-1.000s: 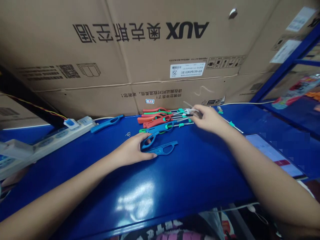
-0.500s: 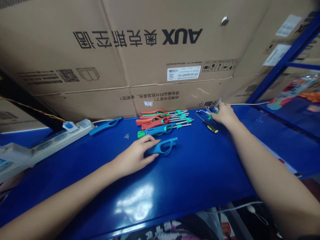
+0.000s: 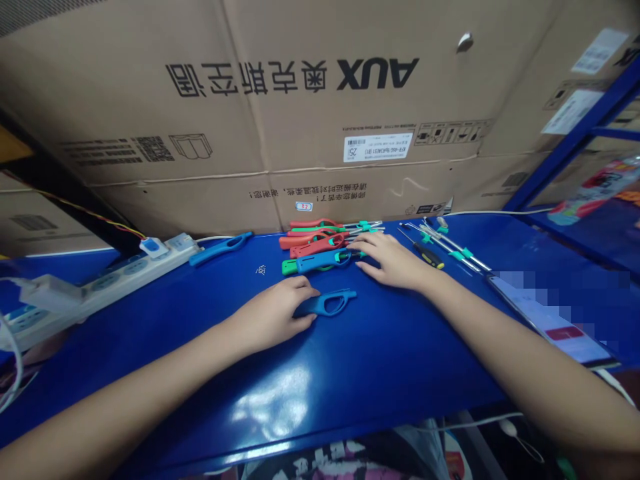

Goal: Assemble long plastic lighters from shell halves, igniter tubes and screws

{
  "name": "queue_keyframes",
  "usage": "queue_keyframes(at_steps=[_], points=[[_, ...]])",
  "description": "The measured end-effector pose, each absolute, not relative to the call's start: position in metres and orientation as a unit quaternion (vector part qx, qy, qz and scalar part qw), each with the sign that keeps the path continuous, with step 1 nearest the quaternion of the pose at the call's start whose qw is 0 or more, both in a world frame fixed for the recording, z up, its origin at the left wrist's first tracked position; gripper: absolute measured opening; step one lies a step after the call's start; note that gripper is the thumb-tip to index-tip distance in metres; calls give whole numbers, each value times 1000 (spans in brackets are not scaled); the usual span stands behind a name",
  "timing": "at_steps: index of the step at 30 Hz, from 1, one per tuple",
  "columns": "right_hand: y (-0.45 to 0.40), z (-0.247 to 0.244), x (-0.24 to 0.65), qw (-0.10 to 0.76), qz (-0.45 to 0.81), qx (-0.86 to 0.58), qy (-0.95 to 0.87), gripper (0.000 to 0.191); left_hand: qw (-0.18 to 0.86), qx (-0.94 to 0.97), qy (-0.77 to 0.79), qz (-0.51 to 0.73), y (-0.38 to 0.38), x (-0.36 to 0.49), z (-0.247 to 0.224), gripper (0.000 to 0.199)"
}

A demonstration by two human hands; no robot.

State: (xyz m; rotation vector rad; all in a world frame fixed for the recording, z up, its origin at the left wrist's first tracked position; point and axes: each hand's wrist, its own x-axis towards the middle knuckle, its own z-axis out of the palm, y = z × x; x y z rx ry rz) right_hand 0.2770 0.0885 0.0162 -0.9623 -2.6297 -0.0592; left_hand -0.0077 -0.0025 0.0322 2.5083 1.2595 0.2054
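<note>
My left hand (image 3: 283, 310) grips the rear end of a blue lighter casing (image 3: 336, 302), its looped trigger guard pointing right. Fingers apart, my right hand (image 3: 390, 257) rests over the metal-tube ends of a row of lighters and hides some of them. In that row lie a red lighter (image 3: 310, 249), a blue lighter (image 3: 323, 261) and several more in red and green. To the right are a black-and-yellow screwdriver (image 3: 430, 255) and loose metal tubes (image 3: 453, 245) with green clips. Another blue casing (image 3: 220, 249) lies further left.
A big cardboard box (image 3: 295, 133) stands behind the blue table (image 3: 320, 373). At left lies a white power strip (image 3: 113, 283) with plugs in it. A phone (image 3: 555, 320) lies at right. Blue shelf framing (image 3: 585, 140) and a bottle (image 3: 595, 190) are beyond.
My right hand has moved left from the tubes and screwdriver to the lighter row, uncovering the loose tubes. My left hand still holds the blue casing. The view has shifted slightly.
</note>
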Motion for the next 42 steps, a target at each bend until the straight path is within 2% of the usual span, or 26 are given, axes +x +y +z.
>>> queue_keyframes(at_steps=[2,8,11,14,16,20,23,27,29,32,34,37,40,42], points=[[87,13,272,162,-11,-340,-926,38,162,874,458,12,-5,-14,45,37],[90,14,273,135,5,-333,-933,20,93,868,481,-80,-8,-40,74,38],[88,21,275,127,13,-326,-937,16,72,847,523,-72,0,-63,80,35],[83,31,277,132,35,-320,-938,13,118,817,561,-60,16,-98,84,33],[78,36,279,136,62,-319,-936,12,109,792,600,-25,30,-123,84,31],[66,43,278,65,174,-331,-925,11,63,747,662,2,50,-158,76,40],[55,45,273,11,227,-334,-915,20,57,745,665,12,56,-168,66,35],[43,45,262,30,246,-306,-919,45,45,739,672,18,59,-171,58,41],[39,43,254,46,222,-298,-927,48,21,739,673,28,58,-167,60,41],[33,39,243,42,182,-301,-935,41,-19,749,660,58,50,-141,63,36],[30,37,240,33,183,-299,-936,38,-22,776,616,137,38,-110,62,29],[27,35,239,36,200,-295,-934,36,48,853,478,203,12,-56,50,27],[26,35,239,46,213,-299,-929,36,115,897,401,148,-12,-16,30,36],[24,35,239,48,219,-308,-925,37,132,904,378,152,-19,-4,17,35]])
